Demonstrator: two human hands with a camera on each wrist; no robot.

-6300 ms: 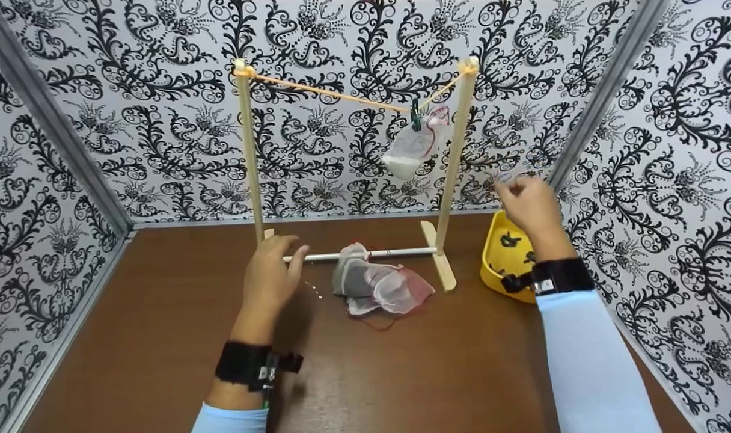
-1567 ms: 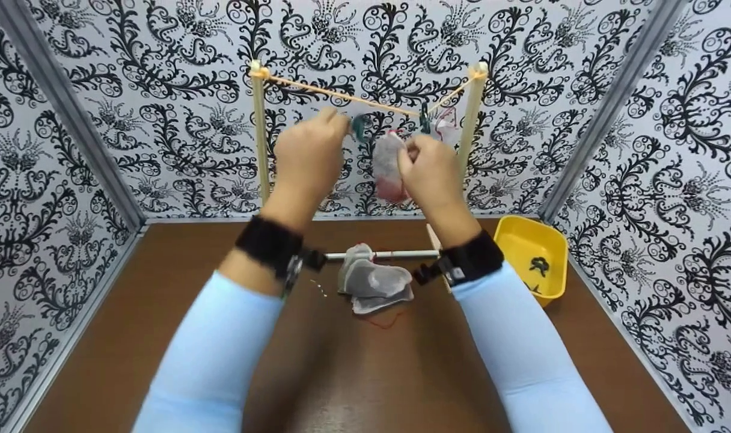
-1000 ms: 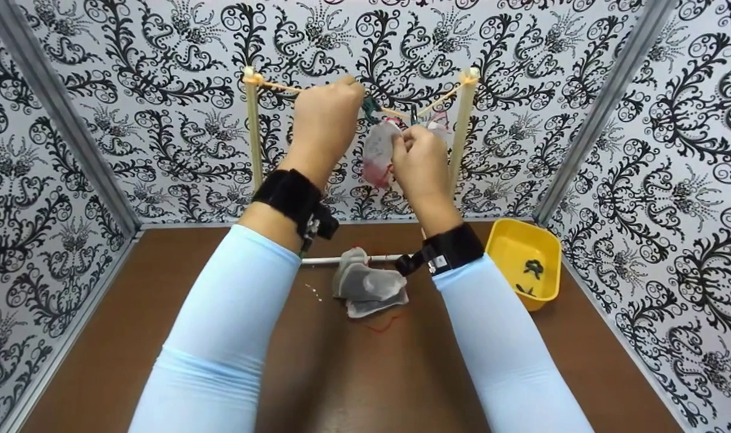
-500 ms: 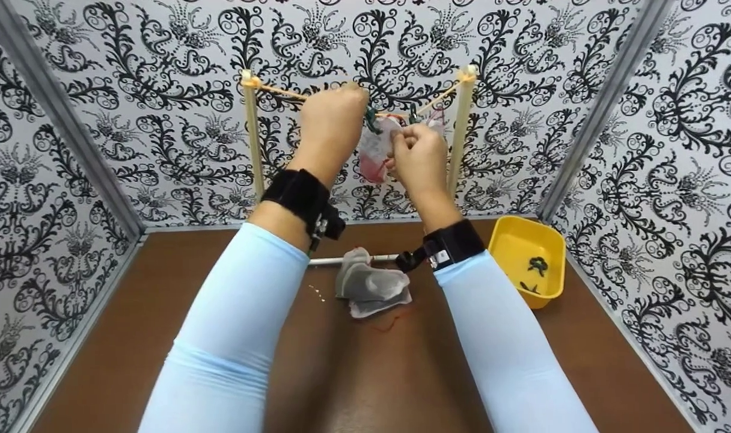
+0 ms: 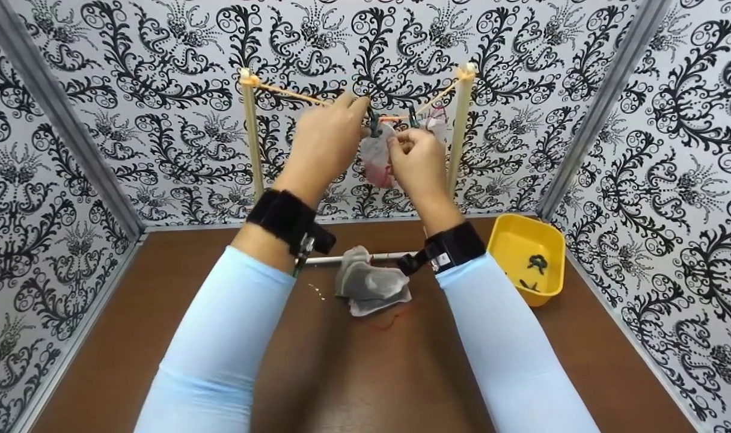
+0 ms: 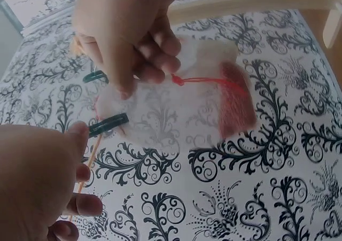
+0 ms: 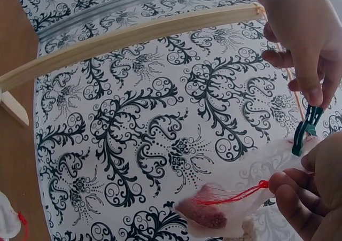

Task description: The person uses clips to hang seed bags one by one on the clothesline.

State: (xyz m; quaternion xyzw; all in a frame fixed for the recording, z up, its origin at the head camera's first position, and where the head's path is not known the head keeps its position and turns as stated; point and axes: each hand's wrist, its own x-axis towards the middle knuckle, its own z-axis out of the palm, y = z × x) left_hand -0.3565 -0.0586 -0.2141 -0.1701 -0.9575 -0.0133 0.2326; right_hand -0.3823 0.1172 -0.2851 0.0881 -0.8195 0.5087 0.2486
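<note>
My left hand [image 5: 326, 141] pinches the end of a green clothespin [image 7: 306, 131] at the orange line [image 5: 287, 92]. The clothespin's other end lies over the upper edge of a white mesh drawstring bag [image 5: 376, 159] with something pink-red in its bottom. My right hand [image 5: 419, 159] pinches this bag's side edge near the top, beside its red drawstring [image 6: 208, 80]. Just right of it, another green clothespin [image 5: 412, 117] clips a second mesh bag [image 5: 437, 123] to the line, partly hidden behind my right hand.
Wooden posts [image 5: 252, 138] carry the line, with a white rod [image 5: 326, 260] low between them. Several dark-filled mesh bags [image 5: 374, 282] lie on the brown table [image 5: 365, 373]. At the right, a yellow basket [image 5: 498, 240] holds more green clothespins [image 5: 537, 263].
The pink-filled bag has gone from the table pile up to the line, between both hands. A clothespin came up in my left hand and now sits over the bag's edge.
</note>
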